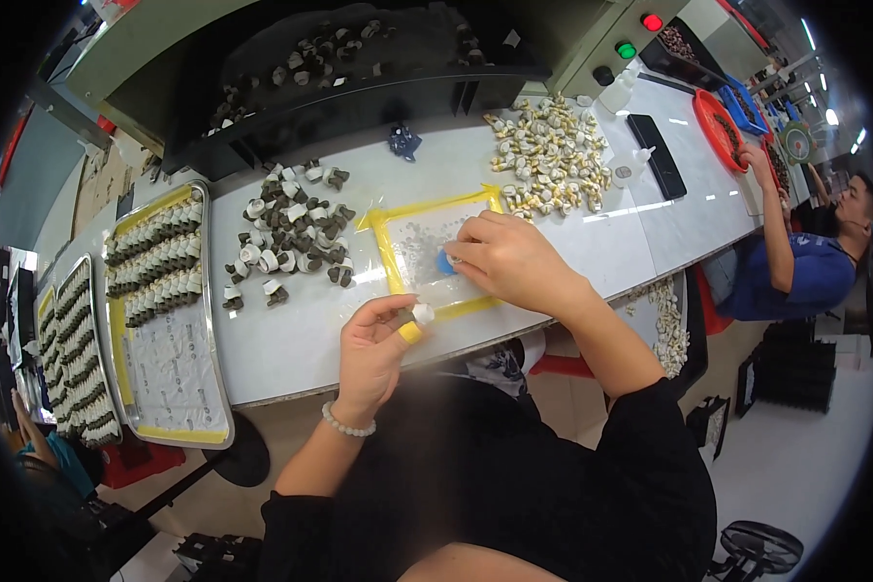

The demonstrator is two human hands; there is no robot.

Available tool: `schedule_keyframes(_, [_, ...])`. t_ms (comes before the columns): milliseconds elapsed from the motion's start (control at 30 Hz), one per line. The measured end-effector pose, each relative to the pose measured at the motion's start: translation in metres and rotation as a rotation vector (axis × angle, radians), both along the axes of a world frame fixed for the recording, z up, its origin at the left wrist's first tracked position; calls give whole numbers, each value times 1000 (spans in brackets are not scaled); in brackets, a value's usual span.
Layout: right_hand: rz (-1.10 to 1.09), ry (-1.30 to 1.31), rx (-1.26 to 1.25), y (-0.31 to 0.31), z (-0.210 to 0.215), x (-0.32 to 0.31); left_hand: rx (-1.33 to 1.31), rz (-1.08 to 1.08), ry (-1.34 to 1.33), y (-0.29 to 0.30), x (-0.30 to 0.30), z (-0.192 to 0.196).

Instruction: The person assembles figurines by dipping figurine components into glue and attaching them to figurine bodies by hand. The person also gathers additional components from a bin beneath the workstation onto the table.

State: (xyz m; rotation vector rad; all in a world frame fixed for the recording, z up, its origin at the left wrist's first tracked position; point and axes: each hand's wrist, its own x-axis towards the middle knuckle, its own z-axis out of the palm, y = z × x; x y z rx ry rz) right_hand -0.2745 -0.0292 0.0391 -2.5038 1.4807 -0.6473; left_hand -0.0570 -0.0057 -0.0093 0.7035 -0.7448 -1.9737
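Observation:
My left hand [373,351] pinches a small white cap-like piece [423,312] between thumb and fingers; a darker part of it shows by the fingertips. A yellow cover [410,333] wraps the thumb tip. Right of it, my right hand [514,260] is closed, fingertips down over a clear sheet edged with yellow tape [390,254]. Something blue [446,262] shows at those fingertips, and I cannot tell whether it is a finger cover or a held thing. Small round marks or drops dot the sheet. Left of the sheet lies a pile of white-and-dark small parts [291,228].
White-and-yellow parts [553,155] are heaped beyond my right hand, near a black tray [657,155] and a white bottle [619,89]. Metal trays [213,291] with rows of parts stand left. A dark machine opening [349,102] spans the back. A co-worker [795,257] sits at right.

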Motion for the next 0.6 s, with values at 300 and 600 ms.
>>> schedule_keyframes(300, [11, 58, 46, -2, 4, 0, -9, 1, -10, -2, -2, 1])
schedule_keyframes(600, [-178, -550, 284, 16, -2, 6, 11, 17, -27, -6, -7, 4])
